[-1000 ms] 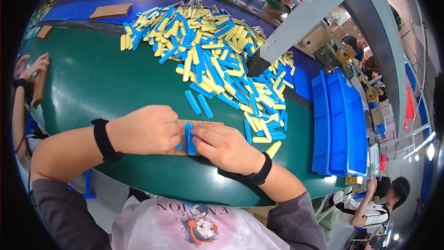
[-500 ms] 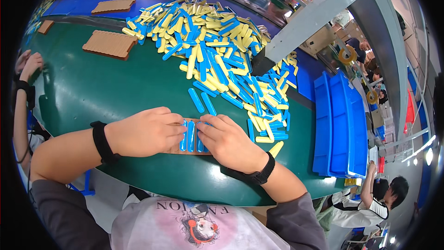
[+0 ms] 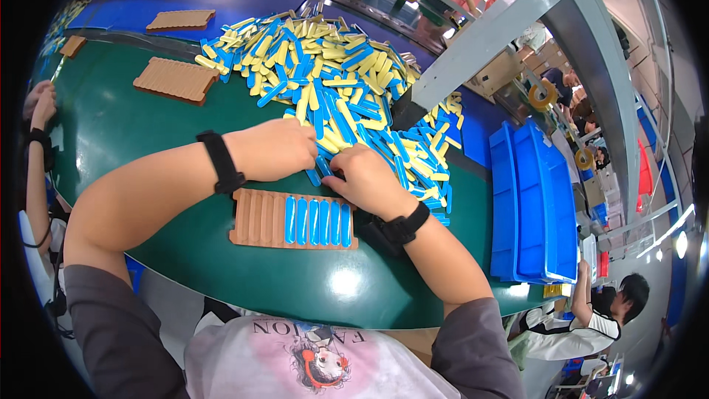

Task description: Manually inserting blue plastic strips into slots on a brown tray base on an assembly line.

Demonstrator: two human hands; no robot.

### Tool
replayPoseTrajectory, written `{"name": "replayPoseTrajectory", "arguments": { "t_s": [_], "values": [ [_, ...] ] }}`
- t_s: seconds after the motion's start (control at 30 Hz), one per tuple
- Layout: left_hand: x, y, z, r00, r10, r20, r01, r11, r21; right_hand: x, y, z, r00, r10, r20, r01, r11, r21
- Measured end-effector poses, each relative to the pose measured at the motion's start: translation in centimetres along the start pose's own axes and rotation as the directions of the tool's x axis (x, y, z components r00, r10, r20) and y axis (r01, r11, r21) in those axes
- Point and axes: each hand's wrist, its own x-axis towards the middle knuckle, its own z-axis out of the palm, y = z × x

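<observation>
A brown corrugated tray [image 3: 258, 219] lies on the table in front of me. Blue round-ended strips [image 3: 313, 222] lie side by side in its right-hand grooves, while the left-hand grooves are bare. Beyond it, my left hand [image 3: 275, 150] reaches to the near edge of the loose pile [image 3: 317, 66] of blue and yellow strips, its fingers curled together; whatever they hold is hidden. Close beside it, my right hand [image 3: 369, 181] has thumb and fingers closed around the end of a blue strip [image 3: 323, 165].
Two more brown trays [image 3: 176, 80] [image 3: 181, 20] lie at the back left. Blue plastic bins [image 3: 543, 203] stand at the right table edge. A grey metal post [image 3: 502, 37] rises behind the pile. Another person's hands [image 3: 40, 103] are at the far left.
Both hands have left the tray and moved forward to the edge of the pile. The tray and its row of blue strips now show uncovered.
</observation>
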Motion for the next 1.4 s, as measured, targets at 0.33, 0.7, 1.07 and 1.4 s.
{"name": "replayPoseTrajectory", "arguments": {
  "t_s": [0.33,0.7,1.07,1.4],
  "values": [
    [-2.9,0.6,-1.4,0.991,-0.132,-0.005,0.132,0.987,0.089,-1.9,0.9,0.4,0.996,0.081,-0.031,-0.085,0.976,-0.199],
    [-8.7,5.7,-1.9,0.959,0.100,-0.263,-0.090,0.995,0.048,-4.5,-7.4,-0.8,0.873,-0.403,-0.275,0.407,0.912,-0.045],
    [-8.6,6.0,-0.1,0.961,0.079,-0.265,-0.082,0.997,0.000,-2.0,-8.4,1.1,0.886,-0.458,-0.073,0.443,0.882,-0.160],
    [-6.1,3.2,-1.9,0.956,-0.075,-0.284,0.002,0.969,-0.248,-1.7,-6.9,0.2,0.931,-0.327,-0.163,0.311,0.943,-0.119]
  ]
}}
